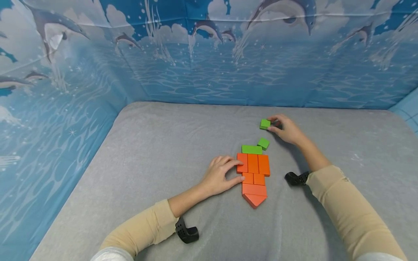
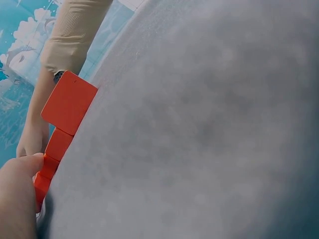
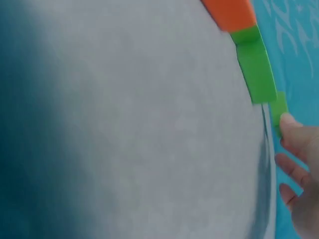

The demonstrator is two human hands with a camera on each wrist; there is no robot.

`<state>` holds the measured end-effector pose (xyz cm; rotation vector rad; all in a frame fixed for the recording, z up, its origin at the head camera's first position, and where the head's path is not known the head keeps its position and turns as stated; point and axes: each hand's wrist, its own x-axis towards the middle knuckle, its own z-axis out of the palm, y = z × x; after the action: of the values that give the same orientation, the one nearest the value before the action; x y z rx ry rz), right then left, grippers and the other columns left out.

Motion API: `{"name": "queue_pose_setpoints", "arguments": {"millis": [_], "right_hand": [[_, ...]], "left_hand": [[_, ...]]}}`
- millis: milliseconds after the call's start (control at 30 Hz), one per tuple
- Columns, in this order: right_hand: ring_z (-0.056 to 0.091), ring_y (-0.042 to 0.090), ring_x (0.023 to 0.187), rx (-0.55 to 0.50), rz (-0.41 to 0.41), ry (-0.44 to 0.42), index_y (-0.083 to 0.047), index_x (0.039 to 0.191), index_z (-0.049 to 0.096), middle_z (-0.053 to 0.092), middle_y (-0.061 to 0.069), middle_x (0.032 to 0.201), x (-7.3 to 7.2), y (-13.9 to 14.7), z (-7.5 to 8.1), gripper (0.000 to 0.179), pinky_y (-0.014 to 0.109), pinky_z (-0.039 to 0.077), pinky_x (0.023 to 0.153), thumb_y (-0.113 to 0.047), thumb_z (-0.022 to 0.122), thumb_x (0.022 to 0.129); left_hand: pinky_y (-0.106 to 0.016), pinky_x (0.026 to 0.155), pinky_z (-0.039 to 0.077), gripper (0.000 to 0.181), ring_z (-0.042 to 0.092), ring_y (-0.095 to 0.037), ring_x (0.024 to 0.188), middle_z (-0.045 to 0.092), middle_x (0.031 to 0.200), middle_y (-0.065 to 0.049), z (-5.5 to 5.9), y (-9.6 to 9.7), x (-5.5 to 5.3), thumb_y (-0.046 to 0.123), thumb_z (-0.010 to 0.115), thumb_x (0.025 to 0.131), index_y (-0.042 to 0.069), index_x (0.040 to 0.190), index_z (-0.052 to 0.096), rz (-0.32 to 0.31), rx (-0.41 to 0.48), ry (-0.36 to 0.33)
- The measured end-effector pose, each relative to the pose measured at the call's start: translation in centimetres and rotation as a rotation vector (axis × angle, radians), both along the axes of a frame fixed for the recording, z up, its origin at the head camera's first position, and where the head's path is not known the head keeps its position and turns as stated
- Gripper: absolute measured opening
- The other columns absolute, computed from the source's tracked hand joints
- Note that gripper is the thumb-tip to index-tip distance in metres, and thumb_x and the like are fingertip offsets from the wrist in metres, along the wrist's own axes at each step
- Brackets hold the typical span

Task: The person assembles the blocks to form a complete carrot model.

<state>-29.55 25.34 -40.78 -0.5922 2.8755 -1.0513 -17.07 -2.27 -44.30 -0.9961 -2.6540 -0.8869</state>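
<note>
Orange wooden blocks (image 1: 253, 164) lie edge to edge on the grey cloth, with an orange triangle (image 1: 255, 201) at the near end. My left hand (image 1: 218, 176) rests at their left side, index fingertip on the leftmost upright block and thumb against a smaller one below. A long green block (image 1: 251, 149) touches the far end of the orange ones. Turned at an angle by its right corner is a green block (image 1: 263, 143). Farther back, my right hand (image 1: 285, 128) pinches another green block (image 1: 265, 124) between thumb and index finger; the right wrist view shows the thumb on it.
Grey cloth (image 1: 156, 145) covers the surface under the blocks. Behind it and on the left hang blue curtains (image 1: 209, 72) printed with dolphins. A black wrist device (image 1: 187, 231) sits at the left cuff, another black device (image 1: 296, 178) at the right cuff.
</note>
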Motion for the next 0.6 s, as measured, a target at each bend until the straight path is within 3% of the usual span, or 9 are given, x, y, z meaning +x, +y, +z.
{"name": "queue_pose_setpoints", "arguments": {"millis": [300, 600], "right_hand": [[0.048, 0.034, 0.102, -0.016, 0.235, 0.019, 0.002, 0.12, 0.052, 0.051, 0.021, 0.117, 1.0, -3.7, 0.9, 0.033, 0.054, 0.033, 0.089, -0.009, 0.059, 0.089], [0.052, 0.03, 0.1, 0.058, 0.304, 0.002, -0.002, 0.116, 0.057, 0.056, 0.016, 0.115, 1.4, -5.7, 0.4, 0.031, 0.053, 0.027, 0.088, -0.011, 0.062, 0.087]], "left_hand": [[-0.036, 0.099, 0.03, 0.04, 0.046, -0.014, 0.1, 0.054, 0.107, 0.002, 0.1, 0.0, 0.0, 0.041, 0.063, 0.083, 0.02, 0.117, 0.06, -0.003, -0.003, 0.002], [-0.035, 0.098, 0.031, 0.04, 0.046, -0.013, 0.1, 0.055, 0.107, 0.003, 0.0, 0.0, 0.0, 0.041, 0.063, 0.083, 0.02, 0.117, 0.06, -0.004, -0.01, 0.001]]}}
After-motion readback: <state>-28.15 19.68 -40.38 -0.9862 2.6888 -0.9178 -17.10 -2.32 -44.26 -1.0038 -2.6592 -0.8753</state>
